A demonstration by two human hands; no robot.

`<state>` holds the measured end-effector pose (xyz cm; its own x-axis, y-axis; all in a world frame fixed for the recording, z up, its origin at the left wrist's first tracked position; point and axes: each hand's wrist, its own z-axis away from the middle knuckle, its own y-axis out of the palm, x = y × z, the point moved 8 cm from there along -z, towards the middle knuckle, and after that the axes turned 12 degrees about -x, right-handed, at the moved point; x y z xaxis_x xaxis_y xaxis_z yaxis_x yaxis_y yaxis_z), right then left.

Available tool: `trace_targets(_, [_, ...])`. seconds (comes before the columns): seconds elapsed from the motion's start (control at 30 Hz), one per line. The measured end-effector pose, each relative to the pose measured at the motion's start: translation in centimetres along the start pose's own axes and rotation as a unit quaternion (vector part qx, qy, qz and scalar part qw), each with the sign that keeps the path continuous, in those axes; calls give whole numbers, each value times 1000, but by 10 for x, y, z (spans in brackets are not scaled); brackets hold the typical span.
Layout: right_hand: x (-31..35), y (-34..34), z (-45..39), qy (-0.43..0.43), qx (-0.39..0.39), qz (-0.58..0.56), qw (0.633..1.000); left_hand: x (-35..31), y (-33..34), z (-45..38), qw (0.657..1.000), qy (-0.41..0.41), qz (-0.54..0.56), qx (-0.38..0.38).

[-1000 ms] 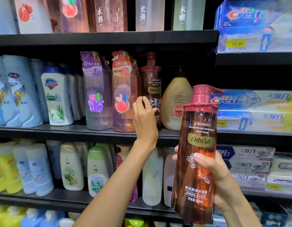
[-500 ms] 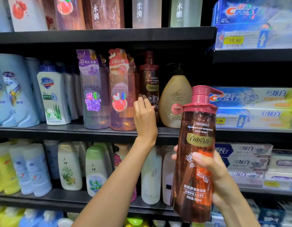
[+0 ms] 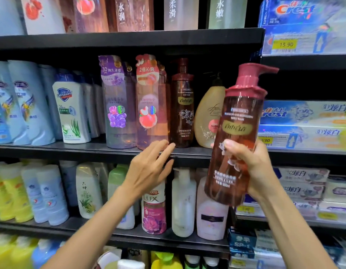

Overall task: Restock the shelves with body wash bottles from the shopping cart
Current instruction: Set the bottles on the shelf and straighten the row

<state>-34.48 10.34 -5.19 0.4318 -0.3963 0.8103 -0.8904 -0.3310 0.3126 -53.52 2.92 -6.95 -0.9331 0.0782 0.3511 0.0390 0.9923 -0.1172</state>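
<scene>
My right hand (image 3: 251,166) grips a tall amber body wash bottle (image 3: 238,121) with a pink pump top, held upright and slightly tilted in front of the middle shelf (image 3: 90,148). A matching darker brown pump bottle (image 3: 182,105) stands on that shelf, between a pink see-through bottle (image 3: 150,105) and a cream rounded bottle (image 3: 206,117). My left hand (image 3: 149,167) hovers empty with fingers spread, just below and in front of the shelf edge, apart from the bottles.
A purple bottle (image 3: 118,105), a white Safeguard bottle (image 3: 70,113) and blue bottles fill the shelf's left. Crest toothpaste boxes (image 3: 304,121) stack at the right. The lower shelf holds a LUX bottle (image 3: 153,208) and several white and yellow bottles.
My left hand has let go of the brown shelf bottle and dropped back below the shelf edge, fingers spread. My right hand has lifted the amber bottle up and toward the shelf.
</scene>
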Motion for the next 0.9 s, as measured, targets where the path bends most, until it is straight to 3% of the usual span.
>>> trace_targets(0.3, [15, 40, -53, -124, -61, 32, 990, 61, 0, 39, 992, 91, -74, 44])
trace_targets(0.5, [0, 49, -69, -150, -81, 61, 983, 70, 3, 30, 991, 102, -74, 45])
trace_targets(0.9, [-19, 75, -83, -169, -46, 171, 969, 75, 7, 37, 988, 129, -70, 39])
